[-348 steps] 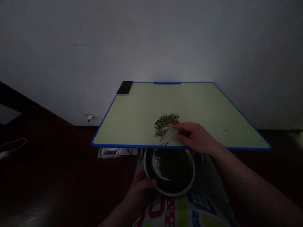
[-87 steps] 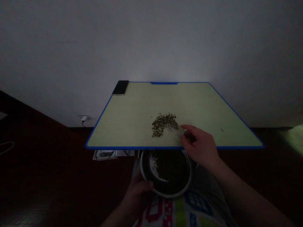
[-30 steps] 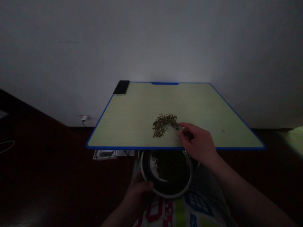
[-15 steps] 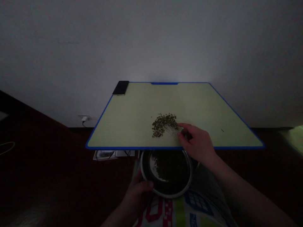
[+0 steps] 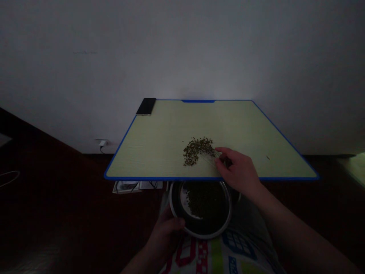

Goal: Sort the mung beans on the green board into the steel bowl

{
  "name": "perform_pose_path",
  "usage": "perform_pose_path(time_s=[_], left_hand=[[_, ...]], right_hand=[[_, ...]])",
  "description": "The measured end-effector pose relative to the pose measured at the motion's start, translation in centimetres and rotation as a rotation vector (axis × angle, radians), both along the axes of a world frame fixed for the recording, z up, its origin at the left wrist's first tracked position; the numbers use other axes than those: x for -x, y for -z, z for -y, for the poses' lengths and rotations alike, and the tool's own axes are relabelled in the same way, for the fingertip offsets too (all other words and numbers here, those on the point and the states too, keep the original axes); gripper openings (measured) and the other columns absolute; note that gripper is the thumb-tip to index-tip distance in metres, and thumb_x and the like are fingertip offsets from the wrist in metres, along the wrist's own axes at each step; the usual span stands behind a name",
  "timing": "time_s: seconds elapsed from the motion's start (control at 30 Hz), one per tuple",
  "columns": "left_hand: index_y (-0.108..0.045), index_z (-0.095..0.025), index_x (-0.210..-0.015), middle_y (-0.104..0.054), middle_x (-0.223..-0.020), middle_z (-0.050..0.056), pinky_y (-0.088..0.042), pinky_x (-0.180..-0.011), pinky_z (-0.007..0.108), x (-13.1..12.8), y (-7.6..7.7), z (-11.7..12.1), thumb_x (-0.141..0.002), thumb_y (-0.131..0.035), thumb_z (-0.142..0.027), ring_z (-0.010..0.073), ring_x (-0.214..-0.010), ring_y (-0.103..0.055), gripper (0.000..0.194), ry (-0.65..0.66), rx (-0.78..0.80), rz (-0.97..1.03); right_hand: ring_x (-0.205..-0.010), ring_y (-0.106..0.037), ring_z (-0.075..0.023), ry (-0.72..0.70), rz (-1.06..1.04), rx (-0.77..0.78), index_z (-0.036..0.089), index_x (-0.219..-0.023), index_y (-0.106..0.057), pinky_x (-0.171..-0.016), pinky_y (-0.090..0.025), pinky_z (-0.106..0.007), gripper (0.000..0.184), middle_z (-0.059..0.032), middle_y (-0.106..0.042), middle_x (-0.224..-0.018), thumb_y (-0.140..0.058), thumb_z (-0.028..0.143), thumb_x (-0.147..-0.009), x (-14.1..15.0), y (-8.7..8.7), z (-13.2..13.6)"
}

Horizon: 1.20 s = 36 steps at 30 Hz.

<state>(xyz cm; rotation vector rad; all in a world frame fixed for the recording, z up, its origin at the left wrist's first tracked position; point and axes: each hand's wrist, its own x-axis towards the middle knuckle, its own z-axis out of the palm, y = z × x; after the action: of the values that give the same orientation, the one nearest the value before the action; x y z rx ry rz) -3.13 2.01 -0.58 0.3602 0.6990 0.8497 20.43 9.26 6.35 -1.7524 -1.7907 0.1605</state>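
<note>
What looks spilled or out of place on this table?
One dark sliver lies by itself on the right of the tabletop, away from the loose heap of small grains. The phone overhangs the left edge slightly.

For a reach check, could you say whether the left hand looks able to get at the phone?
Probably not: the left hand holds the bowl, and the phone lies at the table's far corner.

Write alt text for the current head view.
Right hand holds a clear flat tool against small seeds on a blue-edged table; left hand holds a metal bowl of similar bits below its near edge.
</note>
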Motion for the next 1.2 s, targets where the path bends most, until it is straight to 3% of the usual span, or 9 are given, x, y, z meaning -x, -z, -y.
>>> perform_pose_path(time_s=[0.4, 0.77, 1.2], left_hand=[[-0.057, -0.022, -0.134, -0.080, -0.090, 0.007, -0.060, -0.076, 0.036, 0.1, -0.1, 0.2, -0.057, -0.071, -0.010, 0.0288, -0.091, -0.074, 0.079, -0.016, 0.034, 0.000], [-0.058, -0.021, -0.133, -0.080, -0.087, 0.006, -0.059, -0.076, 0.035, 0.1, 0.8, 0.2, -0.056, -0.072, -0.010, 0.0282, -0.091, -0.074, 0.079, -0.018, 0.024, 0.020], [-0.061, -0.020, -0.129, -0.080, -0.088, 0.008, -0.059, -0.077, 0.038, 0.0, 0.6, 0.1, -0.055, -0.072, -0.012, 0.0303, -0.091, -0.074, 0.075, -0.012, 0.029, 0.007]], right_hand=[[-0.060, -0.062, -0.0169, -0.020, 0.018, 0.005, 0.015, -0.114, -0.070, -0.060, -0.048, -0.030, 0.037, -0.0046, -0.071, -0.072, -0.053, 0.029, -0.084, 0.2, -0.1, 0.4], [-0.059, -0.060, -0.0164, 0.018, 0.008, 0.024, 0.013, -0.116, -0.070, -0.060, -0.048, -0.030, 0.038, -0.0056, -0.071, -0.073, -0.054, 0.027, -0.084, 0.3, 0.1, -0.3], [-0.061, -0.061, -0.0165, -0.058, -0.025, 0.024, 0.016, -0.117, -0.069, -0.059, -0.047, -0.029, 0.036, -0.0052, -0.071, -0.075, -0.054, 0.028, -0.086, -0.1, 0.3, -0.2]])
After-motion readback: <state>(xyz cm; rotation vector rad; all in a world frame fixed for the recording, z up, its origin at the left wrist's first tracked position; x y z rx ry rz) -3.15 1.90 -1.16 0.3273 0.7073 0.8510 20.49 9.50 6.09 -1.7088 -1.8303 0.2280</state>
